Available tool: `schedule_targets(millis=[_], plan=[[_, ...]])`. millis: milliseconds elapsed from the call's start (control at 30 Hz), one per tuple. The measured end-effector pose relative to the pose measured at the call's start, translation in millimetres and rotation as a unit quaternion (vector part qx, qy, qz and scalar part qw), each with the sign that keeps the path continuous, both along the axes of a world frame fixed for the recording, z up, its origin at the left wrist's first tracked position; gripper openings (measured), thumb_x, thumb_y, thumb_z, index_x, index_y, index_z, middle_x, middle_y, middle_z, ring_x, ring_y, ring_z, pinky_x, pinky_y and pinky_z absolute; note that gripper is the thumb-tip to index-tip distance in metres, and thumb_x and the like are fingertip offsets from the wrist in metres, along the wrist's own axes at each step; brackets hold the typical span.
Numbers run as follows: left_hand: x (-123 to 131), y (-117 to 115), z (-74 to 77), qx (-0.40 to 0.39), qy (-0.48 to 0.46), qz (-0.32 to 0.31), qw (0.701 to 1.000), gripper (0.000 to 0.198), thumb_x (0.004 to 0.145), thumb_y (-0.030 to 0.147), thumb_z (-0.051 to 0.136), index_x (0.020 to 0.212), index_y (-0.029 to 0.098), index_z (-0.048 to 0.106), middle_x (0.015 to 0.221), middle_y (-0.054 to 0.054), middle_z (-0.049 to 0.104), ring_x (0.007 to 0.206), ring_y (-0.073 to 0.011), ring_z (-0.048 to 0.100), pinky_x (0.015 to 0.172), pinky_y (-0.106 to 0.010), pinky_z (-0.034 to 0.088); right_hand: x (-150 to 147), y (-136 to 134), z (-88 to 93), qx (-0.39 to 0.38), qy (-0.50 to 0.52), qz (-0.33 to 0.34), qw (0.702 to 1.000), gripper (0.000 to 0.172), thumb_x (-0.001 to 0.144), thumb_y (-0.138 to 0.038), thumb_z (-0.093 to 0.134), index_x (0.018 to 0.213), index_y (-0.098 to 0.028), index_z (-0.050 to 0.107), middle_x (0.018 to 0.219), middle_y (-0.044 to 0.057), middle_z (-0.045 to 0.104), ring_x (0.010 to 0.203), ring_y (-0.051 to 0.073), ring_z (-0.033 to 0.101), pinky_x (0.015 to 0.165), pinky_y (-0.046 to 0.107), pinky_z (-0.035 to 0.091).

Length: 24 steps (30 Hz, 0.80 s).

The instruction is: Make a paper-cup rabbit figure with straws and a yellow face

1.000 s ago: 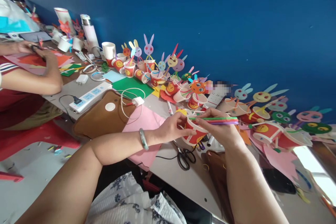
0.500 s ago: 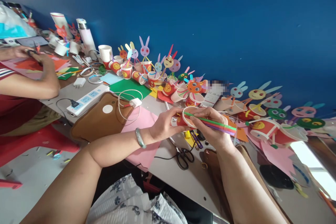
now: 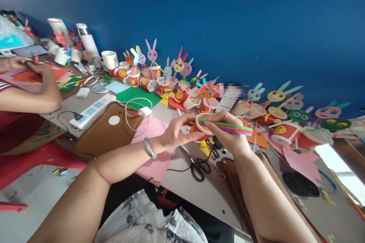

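Observation:
A red paper cup with a white rim (image 3: pixel 201 119) is tipped with its mouth toward the right. My left hand (image 3: pixel 177 133) closes round its side and base. Thumb and fingers of my right hand (image 3: pixel 230 136) pinch several thin coloured strips (image 3: pixel 242 129), green, orange and purple, that lie across the cup's mouth. The right fingertips are at the rim; whether they also grip it I cannot tell. Below the hands lie black-handled scissors (image 3: pixel 200 169) and purple-handled scissors (image 3: pixel 213 149), with yellow paper (image 3: pixel 204 148) beside them.
Cups with paper rabbit heads (image 3: pixel 152 54) line the wall. A white power strip (image 3: pixel 93 112), a brown pad (image 3: pixel 104 131), pink paper (image 3: pixel 156 155) and a white charger (image 3: pixel 145 111) lie leftward. At far left a co-worker's hands (image 3: pixel 37 70) hold scissors over orange paper.
The view has shifted slightly. The cup is turned a little more toward the camera, and the strips have tilted nearer level. Both hands keep their hold.

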<state>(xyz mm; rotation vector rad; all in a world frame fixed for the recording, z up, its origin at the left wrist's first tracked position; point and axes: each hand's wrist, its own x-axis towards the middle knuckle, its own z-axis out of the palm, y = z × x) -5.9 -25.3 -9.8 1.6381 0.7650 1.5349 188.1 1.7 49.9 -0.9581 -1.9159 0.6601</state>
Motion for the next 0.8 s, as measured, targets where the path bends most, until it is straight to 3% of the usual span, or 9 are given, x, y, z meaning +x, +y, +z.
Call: schedule_targets(millis=[100, 300, 433, 600, 800], plan=[[-6, 8, 5.0, -0.025, -0.021, -0.007, 0.999, 0.031, 0.092, 0.042, 0.070, 0.105, 0.014, 0.072, 0.105, -0.013, 0.076, 0.096, -0.0193, 0.073, 0.083, -0.031, 0.058, 1, 5, -2.8, -0.047, 0.042, 0.013, 0.998, 0.025, 0.080, -0.042, 0.081, 0.076, -0.024, 0.064, 0.084, 0.003, 0.077, 0.077, 0.022, 0.071, 0.071, 0.036, 0.055], [-10, 14, 8.0, -0.005, -0.016, 0.003, 1.000, 0.025, 0.091, 0.040, 0.072, 0.095, 0.016, 0.078, 0.096, -0.010, 0.078, 0.086, -0.0167, 0.071, 0.079, -0.029, 0.058, 3, 11, -12.2, -0.102, 0.117, 0.050, 0.987, 0.028, 0.077, -0.042, 0.085, 0.077, -0.025, 0.062, 0.090, 0.001, 0.078, 0.085, 0.023, 0.074, 0.079, 0.038, 0.058], [-10, 11, 8.8, -0.002, -0.010, -0.012, 1.000, 0.031, 0.092, 0.043, 0.069, 0.092, 0.013, 0.077, 0.089, -0.010, 0.076, 0.073, -0.0139, 0.067, 0.066, -0.025, 0.055, 6, 14, -14.2, -0.098, 0.082, 0.046, 0.991, 0.031, 0.076, -0.045, 0.085, 0.076, -0.024, 0.063, 0.084, 0.002, 0.076, 0.080, 0.021, 0.072, 0.075, 0.037, 0.058], [-9, 9, 8.7, 0.005, 0.032, 0.012, 0.999, 0.031, 0.094, 0.042, 0.066, 0.087, 0.014, 0.075, 0.084, -0.009, 0.075, 0.079, -0.0166, 0.069, 0.073, -0.029, 0.057, 9, 18, -13.3, -0.089, 0.042, 0.043, 0.994, 0.035, 0.072, -0.049, 0.086, 0.074, -0.023, 0.063, 0.078, 0.002, 0.073, 0.072, 0.020, 0.070, 0.065, 0.033, 0.056], [-4, 10, 1.1, -0.044, 0.030, -0.003, 0.999, 0.031, 0.092, 0.041, 0.068, 0.088, 0.012, 0.077, 0.084, -0.009, 0.073, 0.071, -0.0148, 0.067, 0.066, -0.027, 0.057, 7, 17, -17.5, -0.101, 0.010, 0.084, 0.991, 0.033, 0.075, -0.049, 0.084, 0.075, -0.023, 0.065, 0.084, 0.003, 0.076, 0.076, 0.022, 0.072, 0.070, 0.036, 0.058]])
